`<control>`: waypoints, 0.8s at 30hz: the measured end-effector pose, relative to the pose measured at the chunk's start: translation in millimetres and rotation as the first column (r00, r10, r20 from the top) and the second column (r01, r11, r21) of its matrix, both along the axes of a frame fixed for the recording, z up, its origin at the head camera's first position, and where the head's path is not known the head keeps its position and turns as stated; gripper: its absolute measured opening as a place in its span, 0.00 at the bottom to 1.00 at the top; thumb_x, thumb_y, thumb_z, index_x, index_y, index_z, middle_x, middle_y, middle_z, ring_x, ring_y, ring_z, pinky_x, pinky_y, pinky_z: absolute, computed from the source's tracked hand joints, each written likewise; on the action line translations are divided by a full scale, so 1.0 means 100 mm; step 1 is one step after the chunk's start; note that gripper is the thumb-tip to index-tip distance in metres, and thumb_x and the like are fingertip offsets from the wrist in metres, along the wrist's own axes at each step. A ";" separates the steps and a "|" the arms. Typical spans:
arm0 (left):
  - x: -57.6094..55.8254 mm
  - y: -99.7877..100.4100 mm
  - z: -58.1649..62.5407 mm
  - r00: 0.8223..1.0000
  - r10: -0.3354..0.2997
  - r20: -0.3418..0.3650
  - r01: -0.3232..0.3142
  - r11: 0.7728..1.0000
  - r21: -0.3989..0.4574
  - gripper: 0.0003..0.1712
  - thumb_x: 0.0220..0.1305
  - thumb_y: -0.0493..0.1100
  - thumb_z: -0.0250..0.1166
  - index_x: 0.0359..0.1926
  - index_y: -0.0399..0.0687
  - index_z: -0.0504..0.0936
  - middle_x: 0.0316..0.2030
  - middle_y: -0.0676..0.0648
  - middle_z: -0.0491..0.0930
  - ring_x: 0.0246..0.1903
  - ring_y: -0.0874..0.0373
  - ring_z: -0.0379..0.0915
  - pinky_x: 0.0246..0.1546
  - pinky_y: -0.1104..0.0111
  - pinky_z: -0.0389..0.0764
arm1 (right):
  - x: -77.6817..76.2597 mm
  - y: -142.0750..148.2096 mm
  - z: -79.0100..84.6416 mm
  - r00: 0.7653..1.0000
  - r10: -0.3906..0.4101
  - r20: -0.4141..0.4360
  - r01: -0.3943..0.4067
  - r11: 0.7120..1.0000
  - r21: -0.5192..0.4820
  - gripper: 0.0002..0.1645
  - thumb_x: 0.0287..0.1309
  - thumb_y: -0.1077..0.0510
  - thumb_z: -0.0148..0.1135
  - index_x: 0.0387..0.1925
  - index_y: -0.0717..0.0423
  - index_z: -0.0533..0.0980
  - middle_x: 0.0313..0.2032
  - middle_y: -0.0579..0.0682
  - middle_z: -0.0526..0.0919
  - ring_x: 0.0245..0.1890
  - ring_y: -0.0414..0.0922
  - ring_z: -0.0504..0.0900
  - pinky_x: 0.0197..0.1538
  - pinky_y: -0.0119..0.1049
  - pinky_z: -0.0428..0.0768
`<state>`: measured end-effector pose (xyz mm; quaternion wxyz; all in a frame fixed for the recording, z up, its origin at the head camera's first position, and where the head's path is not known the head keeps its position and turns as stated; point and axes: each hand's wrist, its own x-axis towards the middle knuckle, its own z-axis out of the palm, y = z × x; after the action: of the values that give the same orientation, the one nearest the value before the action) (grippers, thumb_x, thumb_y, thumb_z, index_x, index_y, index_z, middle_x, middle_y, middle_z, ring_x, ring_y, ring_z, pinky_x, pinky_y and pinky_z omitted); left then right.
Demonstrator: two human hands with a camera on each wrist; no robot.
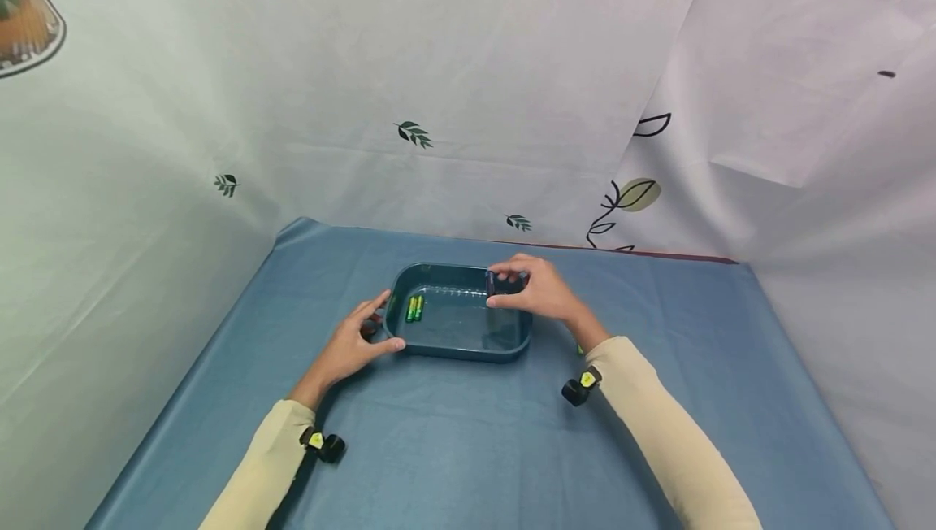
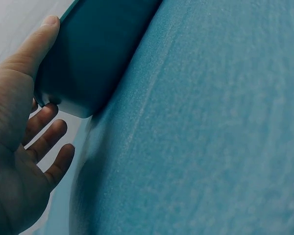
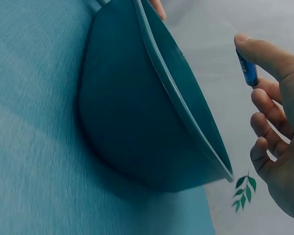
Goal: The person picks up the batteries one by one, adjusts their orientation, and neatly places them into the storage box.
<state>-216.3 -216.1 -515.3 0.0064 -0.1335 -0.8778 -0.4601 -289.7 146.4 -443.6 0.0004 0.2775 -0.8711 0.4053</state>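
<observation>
A dark teal rectangular tray [image 1: 461, 351] lies on the cloth-covered table. My left hand [image 1: 351, 345] rests at its left front corner, thumb along the front wall and fingers by the left side. In the left wrist view the fingers [image 2: 41, 121] are spread and relaxed, fingertips right at the tray's wall. Over the tray's right part, my right hand [image 1: 539, 290] pinches a small blue battery [image 3: 248, 72] between thumb and forefinger, its other fingers loosely bent. Two green-and-yellow batteries [image 1: 414, 308] lie side by side on the left of the tray's floor.
Something small and green [image 1: 580, 349] shows beside the right wrist, mostly hidden by it. Blue cloth [image 1: 468, 449] covers the table. A white sheet printed with leaves [image 1: 512, 180] hangs behind and at both sides.
</observation>
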 end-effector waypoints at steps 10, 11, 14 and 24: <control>0.00 0.00 0.00 1.000 0.002 -0.005 -0.002 1.000 -0.003 0.55 0.58 0.55 0.78 0.81 0.55 0.58 0.71 0.41 0.66 0.57 0.43 0.72 0.54 0.46 0.75 | -0.07 -0.21 -0.02 1.000 0.028 0.007 -0.028 1.000 0.012 0.33 0.50 0.43 0.81 0.58 0.46 0.84 0.42 0.43 0.81 0.41 0.41 0.78 0.43 0.42 0.78; 0.00 -0.01 0.00 1.000 0.002 -0.007 -0.002 1.000 -0.004 0.55 0.58 0.55 0.78 0.80 0.55 0.58 0.71 0.41 0.66 0.57 0.43 0.73 0.53 0.46 0.75 | -0.08 -0.23 -0.02 0.999 0.036 0.010 -0.036 0.999 0.011 0.33 0.51 0.43 0.81 0.58 0.46 0.84 0.42 0.43 0.81 0.41 0.41 0.78 0.44 0.42 0.78; 0.01 -0.01 0.00 1.000 0.002 -0.008 -0.002 1.000 -0.004 0.55 0.58 0.54 0.78 0.81 0.56 0.58 0.70 0.40 0.66 0.57 0.43 0.72 0.53 0.46 0.76 | -0.10 -0.30 -0.02 0.998 0.057 0.024 -0.057 0.998 0.004 0.33 0.51 0.43 0.80 0.58 0.47 0.84 0.41 0.44 0.81 0.40 0.42 0.78 0.44 0.42 0.78; 0.00 0.00 0.01 1.000 0.006 0.006 -0.006 1.000 -0.006 0.56 0.58 0.55 0.78 0.81 0.57 0.58 0.71 0.41 0.65 0.57 0.43 0.72 0.55 0.45 0.75 | -0.13 -0.49 -0.11 0.996 0.045 0.078 -0.043 0.999 -0.025 0.33 0.51 0.44 0.81 0.59 0.48 0.83 0.42 0.44 0.80 0.40 0.42 0.77 0.46 0.41 0.78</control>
<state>-215.9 -215.9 -514.8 0.0050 -0.1296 -0.8795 -0.4578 -302.4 97.9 -454.2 -0.0395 0.2803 -0.8593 0.4260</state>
